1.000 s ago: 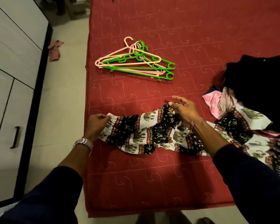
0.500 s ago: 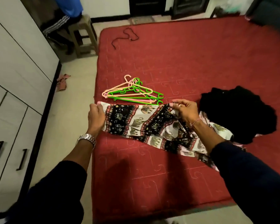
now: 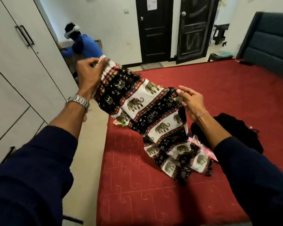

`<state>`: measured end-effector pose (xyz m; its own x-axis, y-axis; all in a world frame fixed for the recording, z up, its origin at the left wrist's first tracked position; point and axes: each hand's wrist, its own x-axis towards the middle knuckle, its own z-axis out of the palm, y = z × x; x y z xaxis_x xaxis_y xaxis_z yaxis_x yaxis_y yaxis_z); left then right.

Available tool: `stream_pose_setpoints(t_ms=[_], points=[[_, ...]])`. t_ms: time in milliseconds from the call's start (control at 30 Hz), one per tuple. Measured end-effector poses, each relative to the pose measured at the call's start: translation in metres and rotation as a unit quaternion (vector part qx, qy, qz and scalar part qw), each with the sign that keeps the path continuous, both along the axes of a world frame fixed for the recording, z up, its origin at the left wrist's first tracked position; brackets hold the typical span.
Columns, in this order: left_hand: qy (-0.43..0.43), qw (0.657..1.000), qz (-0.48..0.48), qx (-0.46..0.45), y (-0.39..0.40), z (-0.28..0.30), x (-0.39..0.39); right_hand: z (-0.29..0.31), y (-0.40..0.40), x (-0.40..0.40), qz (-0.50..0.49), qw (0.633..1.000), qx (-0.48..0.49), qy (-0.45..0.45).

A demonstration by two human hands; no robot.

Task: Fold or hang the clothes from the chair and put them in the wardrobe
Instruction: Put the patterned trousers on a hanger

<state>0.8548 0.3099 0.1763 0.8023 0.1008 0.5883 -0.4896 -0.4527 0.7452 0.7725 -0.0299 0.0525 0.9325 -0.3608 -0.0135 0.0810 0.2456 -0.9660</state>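
The bed (image 3: 137, 193), covered in red quilted fabric, carries the work; its left edge borders a strip of pale floor (image 3: 88, 160) that runs along the wardrobe (image 3: 15, 79). The printed trousers (image 3: 147, 110) are lifted above the left part of the bed, with the lower end trailing onto the cover near a pink garment (image 3: 207, 152). The left hand (image 3: 90, 75) grips the gathered white waistband, fingers curled round it, raised high over the bed's left edge. The right hand (image 3: 191, 101) pinches the cloth lower down at its right side, the other fingers loosely spread. The fabric appears thin, light and limp: it drapes in soft folds and will not keep a shape unless laid flat or hung. The elastic waistband is judged the firmest place to hold; a second hold at the leg hems would let the piece be doubled evenly. A black garment (image 3: 232, 128) lies just beyond the right forearm, toward the bed's right side. A hanger (image 3: 119, 123), only partly visible, shows beneath the raised cloth near the left edge. The near-left part and the far half of the bed offer open cover for laying the piece out. The wardrobe doors are closed, and the floor strip is narrow. Farther off, a person in blue (image 3: 83, 46) crouches beside the wardrobe's far end, before two dark doors (image 3: 170, 30).
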Motion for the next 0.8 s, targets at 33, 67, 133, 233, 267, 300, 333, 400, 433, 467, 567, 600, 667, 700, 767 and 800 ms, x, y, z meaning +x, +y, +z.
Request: stream_pose_setpoints(t_ms=[33, 67, 133, 233, 267, 300, 333, 400, 433, 467, 567, 600, 667, 700, 767, 800], points=[[-0.019, 1.0, -0.015, 0.011, -0.007, 0.017, -0.009, 0.011, -0.002, -0.01, 0.009, 1.0, 0.002, -0.011], [-0.038, 0.998, -0.03, 0.027, -0.014, 0.035, -0.019, 0.02, -0.005, -0.016, 0.012, 1.0, 0.014, -0.019], [-0.066, 0.994, -0.056, 0.068, -0.029, 0.069, -0.037, 0.035, -0.011, -0.026, 0.003, 0.999, 0.017, -0.032], [-0.116, 0.982, -0.085, 0.124, -0.043, 0.119, -0.064, 0.061, -0.022, -0.044, -0.029, 0.998, -0.027, -0.053], [-0.133, 0.977, -0.095, 0.14, -0.045, 0.136, -0.074, 0.071, -0.026, -0.051, -0.032, 0.997, -0.016, -0.069], [-0.146, 0.97, -0.108, 0.159, -0.046, 0.151, -0.081, 0.081, -0.03, -0.058, -0.036, 0.996, -0.006, -0.081], [-0.155, 0.964, -0.119, 0.181, -0.047, 0.165, -0.087, 0.089, -0.034, -0.062, -0.035, 0.995, 0.002, -0.092], [-0.173, 0.951, -0.13, 0.22, -0.051, 0.189, -0.1, 0.105, -0.041, -0.075, -0.023, 0.994, 0.023, -0.107], [-0.182, 0.946, -0.133, 0.231, -0.054, 0.199, -0.105, 0.113, -0.044, -0.081, -0.025, 0.992, 0.038, -0.118], [-0.192, 0.943, -0.132, 0.238, -0.056, 0.208, -0.11, 0.118, -0.047, -0.085, -0.029, 0.989, 0.056, -0.132], [-0.204, 0.939, -0.139, 0.241, -0.062, 0.226, -0.118, 0.135, -0.057, -0.1, -0.038, 0.981, 0.088, -0.168], [-0.204, 0.94, -0.146, 0.231, -0.064, 0.228, -0.12, 0.141, -0.06, -0.104, -0.042, 0.98, 0.088, -0.171], [-0.195, 0.945, -0.17, 0.202, -0.07, 0.227, -0.124, 0.151, -0.067, -0.107, -0.077, 0.982, 0.064, -0.161], [-0.183, 0.947, -0.178, 0.193, -0.073, 0.224, -0.124, 0.155, -0.072, -0.11, -0.108, 0.982, 0.019, -0.155], [-0.139, 0.96, -0.172, 0.172, -0.078, 0.212, -0.123, 0.165, -0.091, -0.111, -0.189, 0.965, -0.13, -0.13], [-0.114, 0.966, -0.168, 0.158, -0.08, 0.204, -0.123, 0.174, -0.107, -0.118, -0.214, 0.951, -0.193, -0.117]])
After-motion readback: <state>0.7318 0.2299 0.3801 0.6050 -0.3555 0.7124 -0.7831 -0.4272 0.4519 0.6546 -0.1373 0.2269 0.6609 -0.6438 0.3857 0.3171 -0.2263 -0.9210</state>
